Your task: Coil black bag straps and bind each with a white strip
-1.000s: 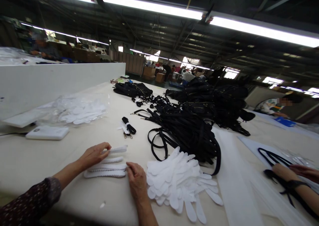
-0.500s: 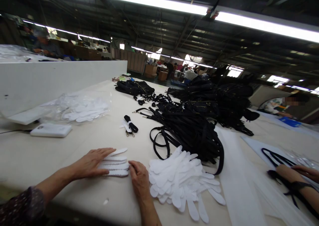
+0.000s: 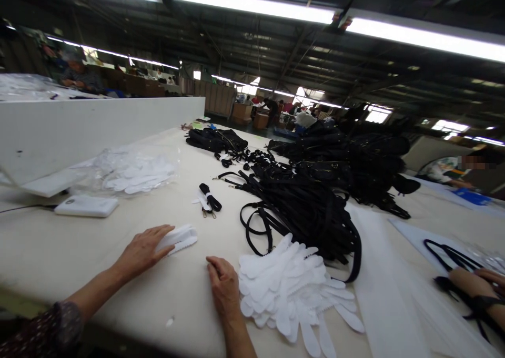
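Note:
Several white strips with scalloped edges (image 3: pixel 182 236) are gathered in a stack near the front of the table. My left hand (image 3: pixel 145 247) grips their left end between thumb and fingers. To the right, my right hand (image 3: pixel 223 282) rests on the table with its fingers curled, apart from the strips; whether it holds anything is hidden. Beside it lies a loose pile of white strips (image 3: pixel 292 284). A bundled black strap with metal clips and a white band (image 3: pixel 211 197) lies farther back.
A heap of black straps (image 3: pixel 300 205), black bags (image 3: pixel 335 147), a plastic bag of white pieces (image 3: pixel 138 174) and a white box-shaped device (image 3: pixel 87 205) lie on the table (image 3: pixel 165 295). A low white partition (image 3: pixel 102 132) stands left. Another person's hands (image 3: pixel 473 282) handle black straps at right.
The strips, spread out side by side before, are now gathered together. My left hand has moved slightly left and up with them, away from my right hand.

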Demonstrator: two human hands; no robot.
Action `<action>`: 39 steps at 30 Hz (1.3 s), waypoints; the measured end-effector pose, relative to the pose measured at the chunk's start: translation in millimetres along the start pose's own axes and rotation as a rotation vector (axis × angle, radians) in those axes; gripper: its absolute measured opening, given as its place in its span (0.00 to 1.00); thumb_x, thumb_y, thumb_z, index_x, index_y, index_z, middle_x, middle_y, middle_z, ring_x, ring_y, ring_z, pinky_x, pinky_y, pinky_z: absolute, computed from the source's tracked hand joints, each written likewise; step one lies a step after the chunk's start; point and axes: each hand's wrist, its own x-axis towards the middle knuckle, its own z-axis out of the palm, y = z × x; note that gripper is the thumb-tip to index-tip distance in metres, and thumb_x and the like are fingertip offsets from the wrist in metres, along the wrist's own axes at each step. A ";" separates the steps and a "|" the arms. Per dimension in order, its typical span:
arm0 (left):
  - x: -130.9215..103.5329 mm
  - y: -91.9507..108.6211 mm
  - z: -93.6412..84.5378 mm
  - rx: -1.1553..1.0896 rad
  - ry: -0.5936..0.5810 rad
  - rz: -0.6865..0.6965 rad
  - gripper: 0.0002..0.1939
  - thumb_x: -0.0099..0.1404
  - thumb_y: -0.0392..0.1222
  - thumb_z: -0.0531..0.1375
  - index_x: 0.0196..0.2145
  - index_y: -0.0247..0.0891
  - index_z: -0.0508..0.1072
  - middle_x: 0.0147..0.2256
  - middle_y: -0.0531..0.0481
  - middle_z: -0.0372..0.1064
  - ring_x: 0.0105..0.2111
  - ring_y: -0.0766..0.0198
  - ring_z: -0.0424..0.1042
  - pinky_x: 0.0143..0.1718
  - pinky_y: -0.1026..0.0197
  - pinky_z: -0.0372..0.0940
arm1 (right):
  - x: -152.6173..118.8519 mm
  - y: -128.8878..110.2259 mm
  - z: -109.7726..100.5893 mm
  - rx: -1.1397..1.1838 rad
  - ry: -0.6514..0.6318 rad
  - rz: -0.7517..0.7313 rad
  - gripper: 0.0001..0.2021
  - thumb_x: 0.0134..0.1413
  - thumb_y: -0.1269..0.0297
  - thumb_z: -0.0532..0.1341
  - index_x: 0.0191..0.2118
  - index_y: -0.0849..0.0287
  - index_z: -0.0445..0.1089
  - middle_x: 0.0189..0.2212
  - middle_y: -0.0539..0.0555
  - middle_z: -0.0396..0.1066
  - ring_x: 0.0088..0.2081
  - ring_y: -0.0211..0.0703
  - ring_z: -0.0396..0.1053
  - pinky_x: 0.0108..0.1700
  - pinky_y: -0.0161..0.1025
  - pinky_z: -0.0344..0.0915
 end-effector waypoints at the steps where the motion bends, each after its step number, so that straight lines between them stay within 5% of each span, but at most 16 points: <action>1: -1.0 0.7 -1.9 -0.002 0.015 0.016 0.24 0.69 0.55 0.53 0.59 0.47 0.66 0.63 0.46 0.64 0.62 0.50 0.62 0.60 0.46 0.58 | 0.2 0.3 0.0 0.000 0.002 -0.002 0.12 0.59 0.69 0.58 0.43 0.53 0.78 0.41 0.52 0.79 0.45 0.45 0.75 0.53 0.44 0.68; 6: -4.4 13.6 5.9 0.026 0.006 0.081 0.12 0.65 0.51 0.58 0.45 0.48 0.73 0.62 0.47 0.65 0.65 0.48 0.58 0.61 0.42 0.54 | 0.3 -0.1 -0.1 -0.012 0.006 0.000 0.12 0.59 0.68 0.58 0.43 0.52 0.78 0.41 0.52 0.79 0.45 0.46 0.75 0.52 0.44 0.68; 13: 1.4 23.3 17.4 0.015 0.015 0.040 0.06 0.63 0.42 0.58 0.38 0.45 0.73 0.60 0.45 0.68 0.64 0.47 0.59 0.60 0.42 0.56 | -0.4 -5.6 -2.5 -0.020 -0.012 0.012 0.12 0.59 0.69 0.58 0.43 0.53 0.78 0.41 0.52 0.79 0.45 0.47 0.75 0.52 0.45 0.68; 20: -3.1 9.8 7.7 0.003 0.035 0.008 0.15 0.69 0.48 0.53 0.50 0.49 0.72 0.61 0.48 0.67 0.62 0.54 0.63 0.60 0.49 0.58 | -0.5 -4.1 -1.6 -0.023 -0.034 -0.002 0.12 0.59 0.70 0.58 0.43 0.53 0.78 0.42 0.52 0.79 0.46 0.46 0.75 0.54 0.45 0.67; 25: 5.7 3.1 9.0 0.035 0.039 -0.024 0.12 0.64 0.46 0.57 0.45 0.48 0.73 0.56 0.46 0.72 0.61 0.47 0.64 0.57 0.44 0.59 | -0.1 -3.8 -1.0 -0.036 -0.021 -0.032 0.12 0.59 0.69 0.58 0.43 0.52 0.78 0.41 0.52 0.80 0.45 0.46 0.75 0.53 0.45 0.67; 32: 7.8 8.7 11.5 0.047 0.071 0.072 0.06 0.65 0.40 0.57 0.38 0.46 0.72 0.59 0.46 0.69 0.64 0.48 0.60 0.60 0.41 0.55 | -0.7 -6.5 -1.3 -0.043 -0.036 -0.014 0.12 0.59 0.70 0.58 0.43 0.52 0.78 0.41 0.53 0.80 0.45 0.47 0.75 0.54 0.46 0.67; 39: -9.8 35.5 -10.0 0.009 0.203 0.286 0.09 0.71 0.39 0.52 0.41 0.45 0.72 0.58 0.48 0.71 0.63 0.54 0.62 0.66 0.42 0.47 | 0.8 -10.4 -6.0 0.172 -0.003 0.130 0.12 0.62 0.60 0.57 0.45 0.53 0.77 0.44 0.53 0.79 0.47 0.47 0.75 0.52 0.42 0.69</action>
